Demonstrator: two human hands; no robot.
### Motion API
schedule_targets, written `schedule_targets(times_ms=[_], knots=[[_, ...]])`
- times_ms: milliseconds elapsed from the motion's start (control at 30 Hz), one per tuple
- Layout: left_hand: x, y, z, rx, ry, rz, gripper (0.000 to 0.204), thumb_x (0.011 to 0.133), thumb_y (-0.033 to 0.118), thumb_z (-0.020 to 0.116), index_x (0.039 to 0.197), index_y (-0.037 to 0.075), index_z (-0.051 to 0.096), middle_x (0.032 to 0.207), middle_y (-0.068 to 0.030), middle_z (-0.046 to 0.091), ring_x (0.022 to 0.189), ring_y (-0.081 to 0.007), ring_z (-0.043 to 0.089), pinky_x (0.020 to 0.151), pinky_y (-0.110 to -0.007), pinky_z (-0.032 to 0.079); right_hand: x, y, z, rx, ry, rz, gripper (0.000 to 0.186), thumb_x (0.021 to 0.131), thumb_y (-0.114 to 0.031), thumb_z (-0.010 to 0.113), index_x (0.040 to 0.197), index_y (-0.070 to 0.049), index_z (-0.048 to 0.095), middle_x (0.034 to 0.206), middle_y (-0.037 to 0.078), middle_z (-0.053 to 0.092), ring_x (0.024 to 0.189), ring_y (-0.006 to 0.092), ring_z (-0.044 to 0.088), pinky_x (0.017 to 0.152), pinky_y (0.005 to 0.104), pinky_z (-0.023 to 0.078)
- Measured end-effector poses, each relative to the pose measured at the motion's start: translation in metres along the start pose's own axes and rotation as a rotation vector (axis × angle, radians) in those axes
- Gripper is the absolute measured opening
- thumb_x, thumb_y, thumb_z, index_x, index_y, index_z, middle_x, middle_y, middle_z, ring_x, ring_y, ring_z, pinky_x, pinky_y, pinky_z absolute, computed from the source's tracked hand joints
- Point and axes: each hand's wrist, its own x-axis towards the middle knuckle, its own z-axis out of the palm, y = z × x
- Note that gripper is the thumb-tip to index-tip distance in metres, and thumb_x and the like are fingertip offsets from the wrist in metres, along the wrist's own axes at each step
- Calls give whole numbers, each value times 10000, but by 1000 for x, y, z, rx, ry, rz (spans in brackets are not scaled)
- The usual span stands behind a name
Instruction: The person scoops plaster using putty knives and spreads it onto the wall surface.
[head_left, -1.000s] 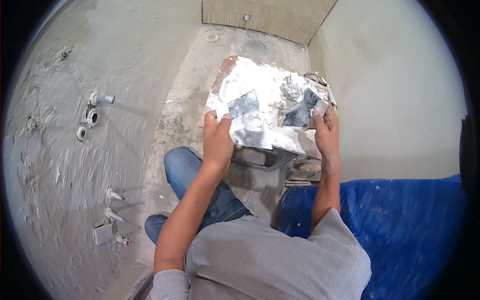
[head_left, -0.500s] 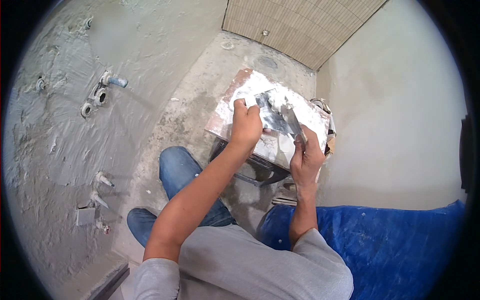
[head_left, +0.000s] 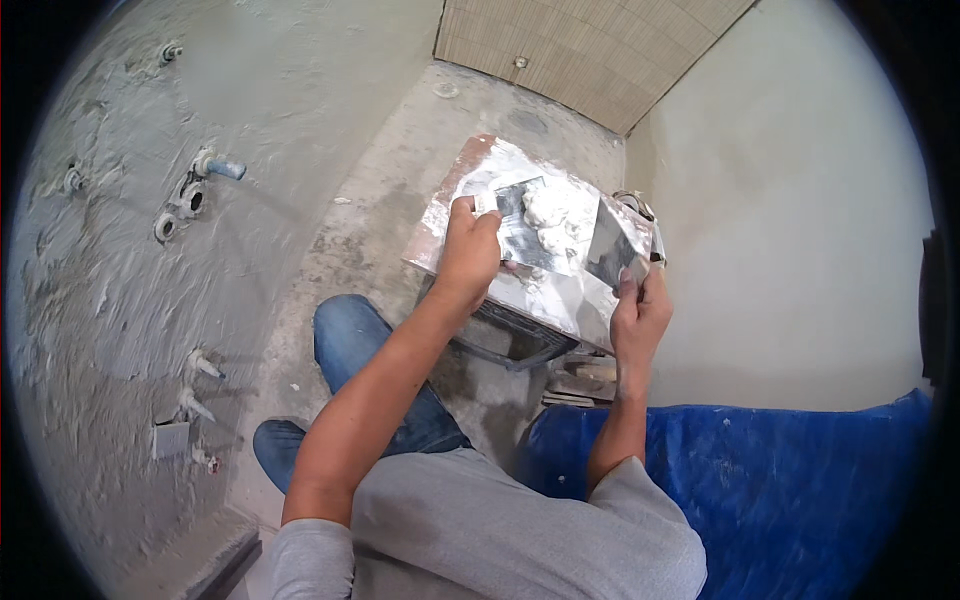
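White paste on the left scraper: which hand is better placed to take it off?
Probably the right hand: it holds the right scraper, which looks mostly bare and sits close beside the white paste. The left hand holds the left scraper under that paste.

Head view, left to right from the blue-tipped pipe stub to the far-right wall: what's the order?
blue-tipped pipe stub → left hand → white paste lump → metal blade → right hand → pale wall

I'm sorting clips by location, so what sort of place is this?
Probably a room under construction or renovation, perhaps a bathroom: a blue-tipped pipe stub juts from the roughly plastered left wall, and the concrete floor looks unfinished.
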Motion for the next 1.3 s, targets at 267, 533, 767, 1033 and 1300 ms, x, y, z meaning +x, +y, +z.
schedule_targets(times_ms=[267, 533, 767, 1033, 1300], knots=[[-13, -3, 2, -25, -42, -72, 299, 1009, 115, 497, 1293, 34, 446, 1066, -99, 645, 751, -154, 637, 520, -307, 496, 9, -36, 5, -27, -107, -142, 147, 942, -16, 596, 1080, 1, 642, 837, 205, 635, 689, 324, 598, 658, 370, 469], [-26, 6, -16, -60, -183, -18, 300, 1011, 124, 509, 1298, 40, 479, 1001, -66, 665, 691, -120, 638, 489, -281, 486, 33, 6, -7, -13, -128, 38, 183, 936, -93, 623, 1091, 5, 633, 813, 208, 633, 674, 317, 603, 697, 420, 490], [-29, 12, -35, -51, -102, -99, 256, 1014, 116, 496, 1259, 47, 528, 927, -32, 675, 638, -93, 624, 442, -242, 453, 55, 37, -5, 819, -227, 502, 324, 1023, -110, 496, 1319, -4, 573, 998, 36, 714, 748, 99, 665, 544, 248, 487], [-45, 20, -38, -187, -308, -196, 291, 1018, 137, 499, 1299, 69, 537, 1037, -24, 688, 788, -110, 677, 554, -272, 512, 55, 7, 48, 1580, -681, 480, 521, 992, -93, 517, 1486, 43, 417, 1356, 161, 621, 1204, 246, 643, 1046, 382, 515], [-101, 94, -123, -299, -33, 195, 316, 1007, 98, 470, 1318, 47, 504, 1103, -81, 682, 902, -161, 700, 708, -296, 583, 28, -84, 115, 1442, -1092, 484, 361, 993, -84, 574, 1329, 43, 534, 1115, 76, 701, 926, 131, 700, 804, 282, 582]])
